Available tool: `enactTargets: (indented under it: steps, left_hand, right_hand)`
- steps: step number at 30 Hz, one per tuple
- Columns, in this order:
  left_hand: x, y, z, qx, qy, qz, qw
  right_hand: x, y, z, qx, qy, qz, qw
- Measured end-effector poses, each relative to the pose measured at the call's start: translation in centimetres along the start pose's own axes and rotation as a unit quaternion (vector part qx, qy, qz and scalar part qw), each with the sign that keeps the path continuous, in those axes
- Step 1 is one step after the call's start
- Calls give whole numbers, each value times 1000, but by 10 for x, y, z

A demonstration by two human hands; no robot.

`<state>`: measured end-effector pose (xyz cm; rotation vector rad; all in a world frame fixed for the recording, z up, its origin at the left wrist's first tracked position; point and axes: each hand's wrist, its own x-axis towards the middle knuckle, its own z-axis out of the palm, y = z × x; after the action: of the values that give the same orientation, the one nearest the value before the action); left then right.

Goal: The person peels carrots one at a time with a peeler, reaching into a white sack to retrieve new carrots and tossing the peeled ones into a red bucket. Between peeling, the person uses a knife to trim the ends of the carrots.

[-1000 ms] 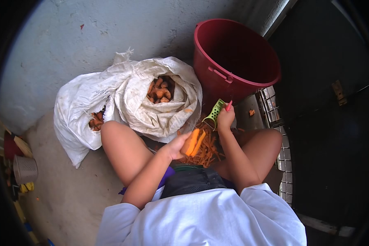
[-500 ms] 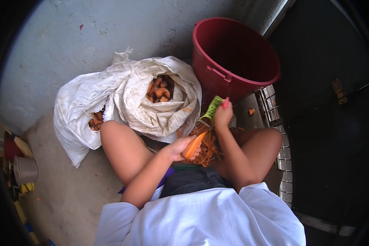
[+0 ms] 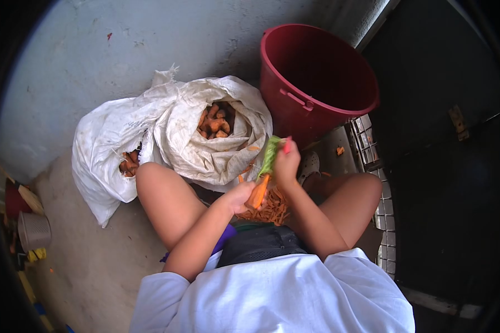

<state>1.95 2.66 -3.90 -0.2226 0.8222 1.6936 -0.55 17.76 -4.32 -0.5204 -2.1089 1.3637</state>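
An orange carrot (image 3: 258, 192) is in my left hand (image 3: 238, 198), its fingers wrapped round the thick end and its narrow end pointing up and away from me. My right hand (image 3: 286, 167) grips the pink handle of a peeler (image 3: 270, 156) with a green perforated body. The lower end of the peeler is at the tip of the carrot; whether the blade touches it is too blurred to tell. Below both hands, between my legs, lies a heap of orange peelings (image 3: 276, 210), partly hidden by my hands and forearms.
Two white woven sacks (image 3: 175, 125) of unpeeled carrots (image 3: 214, 121) lean against the wall ahead. A large red tub (image 3: 283, 105) stands to their right. Far left is a grey perforated basket (image 3: 34, 230); on the right, a wire rack (image 3: 387, 208) and dark door (image 3: 450, 183).
My right hand has moved left and slightly down with the peeler, bringing it to the carrot's tip. The carrot has tilted more upright in my left hand, which has shifted slightly left.
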Motion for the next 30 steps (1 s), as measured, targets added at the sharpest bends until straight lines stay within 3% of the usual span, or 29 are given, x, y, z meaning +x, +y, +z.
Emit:
enactTargets:
  steps: [4, 7, 8, 11, 12, 14, 17, 19, 20, 21, 23, 24, 27, 29, 30]
  left_hand:
    - [-7, -2, 8, 17, 30, 17, 999]
    - [-5, 4, 15, -42, 145, 76, 986]
    - [-1, 7, 10, -45, 149, 66, 986]
    - [10, 5, -5, -71, 46, 101, 991]
    - [3, 9, 11, -87, 105, 88, 987]
    - [3, 2, 4, -78, 66, 75, 992]
    - [-9, 5, 18, -4, 64, 42, 997]
    - [-16, 3, 23, 55, 33, 7, 998]
    - [-20, 4, 27, 68, -20, 19, 997]
    - [-20, 4, 24, 79, 13, 46, 996]
    - [-13, 2, 15, 97, 76, 99, 987]
    - [-6, -1, 11, 184, 151, 171, 956]
    - [0, 6, -8, 451, 181, 200, 851]
    - [-4, 11, -6, 532, 229, 222, 784]
    - [-9, 15, 0, 580, 249, 243, 737]
  right_hand:
    - [36, 31, -21, 10, 101, 130, 986]
    - [21, 7, -13, 127, 34, 89, 987]
    - [12, -10, -9, 141, 0, 65, 988]
    - [-17, -30, 4, 134, -94, 68, 984]
    - [-23, -32, 6, 126, -107, 79, 983]
    - [-25, -27, 10, 129, -127, 74, 981]
    - [-4, 7, 13, 109, -26, 55, 992]
    - [23, 31, 1, 115, 93, 36, 988]
    - [34, 43, -10, 111, 116, 84, 983]
    - [42, 46, -18, 108, 139, 131, 976]
    - [50, 51, -27, 167, 92, 173, 966]
    - [53, 49, -31, 193, 68, 192, 960]
    - [44, 19, -35, 78, -114, 141, 980]
    - [36, 11, -37, 4, -269, 92, 959]
    - [31, 4, -41, -95, -354, 45, 929]
